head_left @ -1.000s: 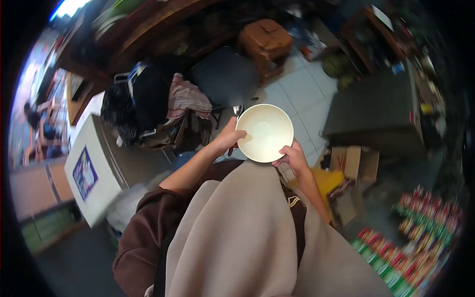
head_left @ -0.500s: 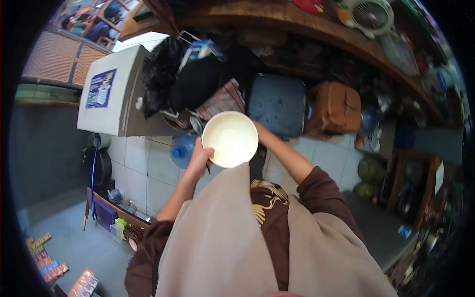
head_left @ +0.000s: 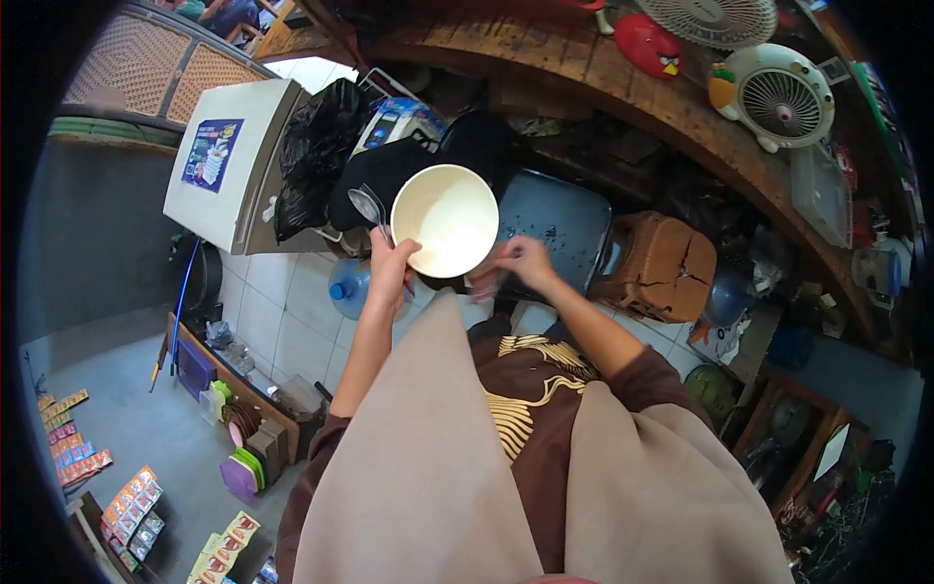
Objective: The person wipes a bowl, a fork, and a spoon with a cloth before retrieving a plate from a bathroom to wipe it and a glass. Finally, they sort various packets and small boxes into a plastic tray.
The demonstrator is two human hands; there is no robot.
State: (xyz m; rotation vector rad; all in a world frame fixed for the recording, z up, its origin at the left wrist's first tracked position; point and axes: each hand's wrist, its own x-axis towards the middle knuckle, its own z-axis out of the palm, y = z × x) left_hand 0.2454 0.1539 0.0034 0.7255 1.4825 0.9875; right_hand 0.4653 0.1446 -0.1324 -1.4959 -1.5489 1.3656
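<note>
Handling step: left hand (head_left: 387, 271) holds the pale bowl (head_left: 445, 221) out in front of the torso, fingers closed on its near-left side, thumb over the rim, a spoon (head_left: 366, 205) in the same grip. Right hand (head_left: 526, 263) is just beside the bowl, fingers bent – blur there, can't tell if they grip anything. Next move likely calls for a firm left hold – bowl steady, spoon not slipping.
</note>
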